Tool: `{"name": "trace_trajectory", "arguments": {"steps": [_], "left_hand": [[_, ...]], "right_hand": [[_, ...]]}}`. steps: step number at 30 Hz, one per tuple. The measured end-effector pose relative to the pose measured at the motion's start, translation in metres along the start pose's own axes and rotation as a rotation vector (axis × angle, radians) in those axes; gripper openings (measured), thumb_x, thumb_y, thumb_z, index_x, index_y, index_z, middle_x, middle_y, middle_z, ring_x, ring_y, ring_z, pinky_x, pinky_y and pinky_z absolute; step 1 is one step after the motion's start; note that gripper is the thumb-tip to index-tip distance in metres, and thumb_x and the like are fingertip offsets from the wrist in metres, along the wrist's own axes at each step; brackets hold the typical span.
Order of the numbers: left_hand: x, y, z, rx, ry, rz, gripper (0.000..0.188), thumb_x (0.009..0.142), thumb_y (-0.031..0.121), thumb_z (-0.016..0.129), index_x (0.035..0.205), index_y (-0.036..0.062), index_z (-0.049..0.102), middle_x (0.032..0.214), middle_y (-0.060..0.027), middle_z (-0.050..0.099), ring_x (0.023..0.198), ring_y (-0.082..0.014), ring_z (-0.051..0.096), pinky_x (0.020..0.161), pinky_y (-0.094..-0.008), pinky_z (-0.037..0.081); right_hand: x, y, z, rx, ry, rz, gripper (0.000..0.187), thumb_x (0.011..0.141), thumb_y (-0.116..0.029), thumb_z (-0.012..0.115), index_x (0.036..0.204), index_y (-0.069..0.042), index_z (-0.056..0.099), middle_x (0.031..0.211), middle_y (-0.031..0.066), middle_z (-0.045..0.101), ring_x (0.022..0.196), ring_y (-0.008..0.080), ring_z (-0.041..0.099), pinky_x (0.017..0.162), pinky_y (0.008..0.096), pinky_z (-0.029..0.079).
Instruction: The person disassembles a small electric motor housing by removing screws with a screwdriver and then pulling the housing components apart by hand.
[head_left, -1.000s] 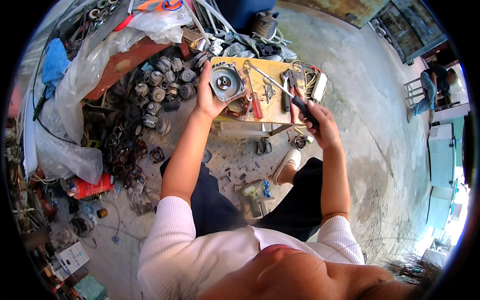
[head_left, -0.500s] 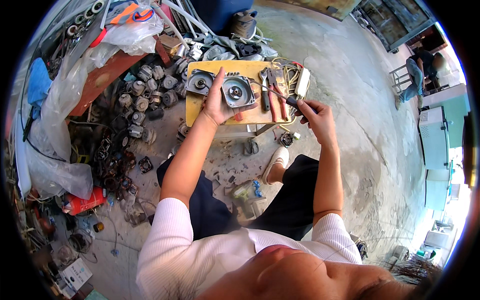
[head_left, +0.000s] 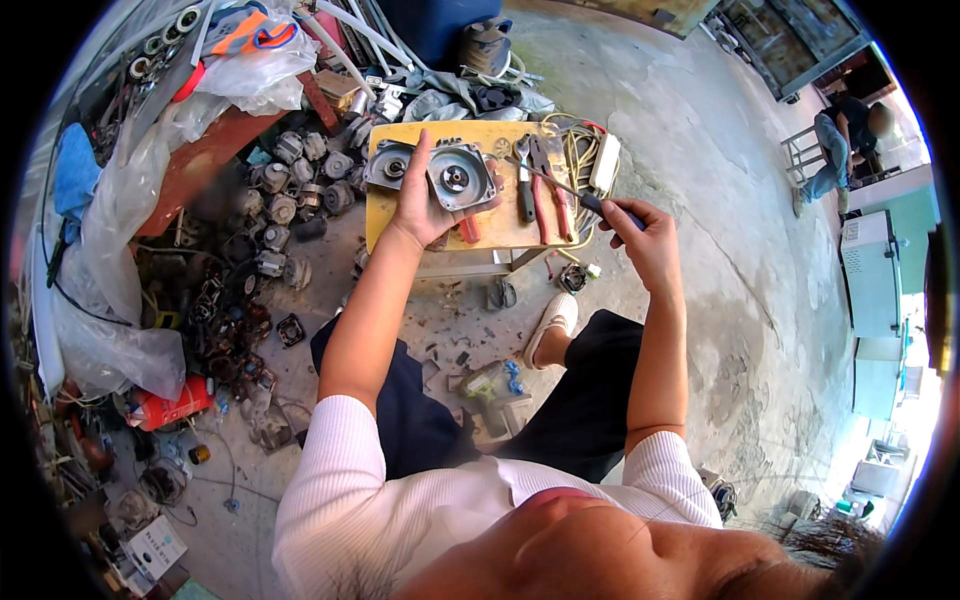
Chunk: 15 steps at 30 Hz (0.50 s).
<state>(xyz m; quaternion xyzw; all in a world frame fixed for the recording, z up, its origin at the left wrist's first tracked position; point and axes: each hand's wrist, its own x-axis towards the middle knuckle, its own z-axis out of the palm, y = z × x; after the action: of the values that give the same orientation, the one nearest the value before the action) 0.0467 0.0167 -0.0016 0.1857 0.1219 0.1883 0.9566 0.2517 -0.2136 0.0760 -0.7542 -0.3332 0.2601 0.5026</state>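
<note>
My left hand (head_left: 425, 212) is closed around a grey metal motor housing (head_left: 462, 178) with a round hub in its middle, held above a small yellow-topped table (head_left: 400, 240). On the other side of my thumb shows a second round metal housing part (head_left: 390, 163); whether the two are joined is unclear. My right hand (head_left: 645, 240) grips a screwdriver (head_left: 592, 203) by its dark handle, its thin shaft pointing left over the tools, apart from the housing. Beneath the shaft lie red-handled pliers (head_left: 541, 190) and an adjustable wrench (head_left: 525, 180). A red object (head_left: 469, 230) sits near my left hand.
At the table's right edge are a white power strip (head_left: 605, 162) and coiled cable (head_left: 577, 150). Several old motors (head_left: 283, 207) are heaped on the floor to the left, near a red cylinder (head_left: 170, 402). A person (head_left: 848, 135) sits at the far right.
My left hand and the metal housing have shifted slightly left, and the housing has turned a little. The screwdriver's tip has drawn away from the housing; my right hand has barely moved.
</note>
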Motion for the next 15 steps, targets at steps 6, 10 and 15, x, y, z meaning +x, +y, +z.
{"name": "trace_trajectory", "arguments": {"steps": [6,10,15], "left_hand": [[-0.007,0.003,0.001,0.009,-0.049,-0.025,0.084,0.092,0.074,0.044,0.135,0.0019,0.052,0.129,-0.0274,0.059,0.122,-0.0418,0.058,0.096,-0.0586,0.053],[-0.008,0.002,0.003,0.028,-0.061,-0.021,0.085,0.092,0.074,0.043,0.137,0.0024,0.051,0.128,-0.0239,0.061,0.119,-0.0403,0.060,0.095,-0.0585,0.053],[-0.015,0.007,0.009,0.099,-0.045,0.092,0.083,0.090,0.075,0.047,0.132,0.0046,0.053,0.113,-0.0174,0.067,0.101,-0.0346,0.069,0.086,-0.0551,0.058]], "right_hand": [[0.001,0.001,0.009,-0.003,-0.002,0.003,0.029,0.093,-0.030,0.071,0.102,-0.003,0.074,0.078,0.0010,0.071,0.061,0.0045,0.056,0.050,0.0205,0.037],[0.001,-0.007,0.013,0.070,-0.019,0.006,0.029,0.092,-0.025,0.073,0.103,0.002,0.073,0.078,0.0024,0.070,0.062,0.0064,0.059,0.055,0.0217,0.045],[-0.004,-0.014,0.010,0.136,-0.125,0.003,0.028,0.092,-0.026,0.073,0.104,-0.001,0.073,0.077,0.0012,0.070,0.060,0.0047,0.058,0.050,0.0195,0.039]]}}
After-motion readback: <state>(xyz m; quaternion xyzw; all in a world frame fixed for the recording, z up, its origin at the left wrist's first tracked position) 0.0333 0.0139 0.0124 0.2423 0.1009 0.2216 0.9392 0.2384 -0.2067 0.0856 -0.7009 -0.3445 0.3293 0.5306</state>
